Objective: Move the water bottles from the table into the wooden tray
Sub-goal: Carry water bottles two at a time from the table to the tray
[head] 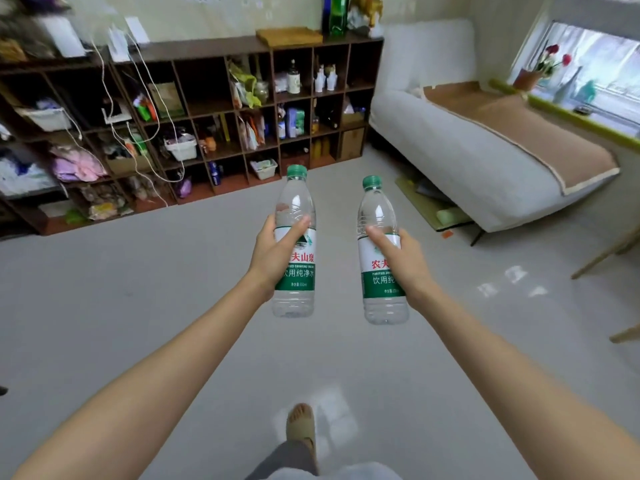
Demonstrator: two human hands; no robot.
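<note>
My left hand (273, 252) grips a clear water bottle (295, 202) with a green cap and a green-and-white label, held upright above the grey floor. My right hand (401, 259) grips a second, matching water bottle (375, 209), also upright, a short way to the right of the first. Both arms reach forward at about chest height. A wooden tray (289, 36) lies on top of the dark shelf unit at the far wall, well beyond both bottles. No table is in view.
A dark cubby shelf (194, 116) packed with bags, boxes and bottles runs along the back wall. A white sofa bed (467, 157) with a brown cover stands at the right. Wooden furniture legs (602, 258) show at the right edge. My sandalled foot (300, 424) steps on the grey floor.
</note>
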